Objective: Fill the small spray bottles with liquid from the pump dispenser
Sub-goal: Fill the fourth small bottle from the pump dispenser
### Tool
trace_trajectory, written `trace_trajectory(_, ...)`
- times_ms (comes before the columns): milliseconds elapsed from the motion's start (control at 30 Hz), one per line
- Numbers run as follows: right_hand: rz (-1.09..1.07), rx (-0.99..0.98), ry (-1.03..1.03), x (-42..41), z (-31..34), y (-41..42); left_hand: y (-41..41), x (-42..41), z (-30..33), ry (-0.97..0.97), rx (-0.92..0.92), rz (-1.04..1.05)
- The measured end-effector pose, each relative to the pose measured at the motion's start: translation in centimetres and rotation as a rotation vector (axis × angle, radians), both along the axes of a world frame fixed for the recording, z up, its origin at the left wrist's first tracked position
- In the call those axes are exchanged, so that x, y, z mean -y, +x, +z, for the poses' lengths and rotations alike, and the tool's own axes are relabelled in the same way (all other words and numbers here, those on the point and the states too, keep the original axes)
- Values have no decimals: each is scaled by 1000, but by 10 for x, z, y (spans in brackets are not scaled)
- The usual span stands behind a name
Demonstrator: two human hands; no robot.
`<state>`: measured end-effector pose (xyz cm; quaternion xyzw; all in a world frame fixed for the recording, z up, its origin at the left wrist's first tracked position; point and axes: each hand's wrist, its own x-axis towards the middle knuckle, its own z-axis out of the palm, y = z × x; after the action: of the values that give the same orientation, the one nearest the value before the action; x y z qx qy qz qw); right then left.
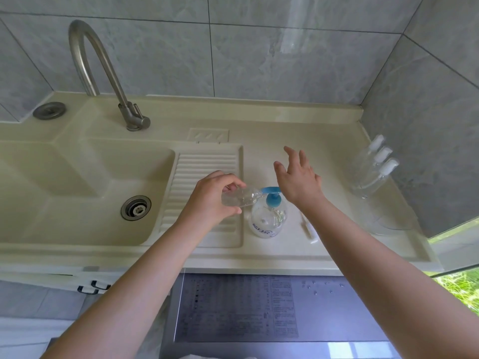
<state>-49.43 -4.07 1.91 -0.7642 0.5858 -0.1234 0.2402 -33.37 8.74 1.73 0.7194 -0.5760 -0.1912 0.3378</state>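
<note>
Cream countertop (259, 125) beside the sink (77, 177): pump dispenser (268, 216) is stood upright, blue spout pointed left. Small spray bottle (239, 197) is gripped by the left hand (215, 195), long axis near horizontal, neck met to the spout tip. Right hand (298, 177) is spread flat, empty, wrist over the pump head, nearer for pressing. Three capped bottles (373, 169) are parked far right.

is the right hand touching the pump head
Cannot tell. In the head view the right hand is open over the blue pump head, its palm heel overlapping it, but no contact or gap shows.
</note>
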Motion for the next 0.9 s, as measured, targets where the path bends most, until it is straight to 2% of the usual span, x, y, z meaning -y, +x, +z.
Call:
trace_trajectory(300,60,-124,-139,-4,-12,5,0,1,-2,-8,-4,2)
trace_trajectory(733,55,-104,-154,-5,-14,4,0,3,-4,-12,-2,-6)
trace_trajectory(900,8,-34,-76,0,-8,2,1,2,-3,-21,5,-11)
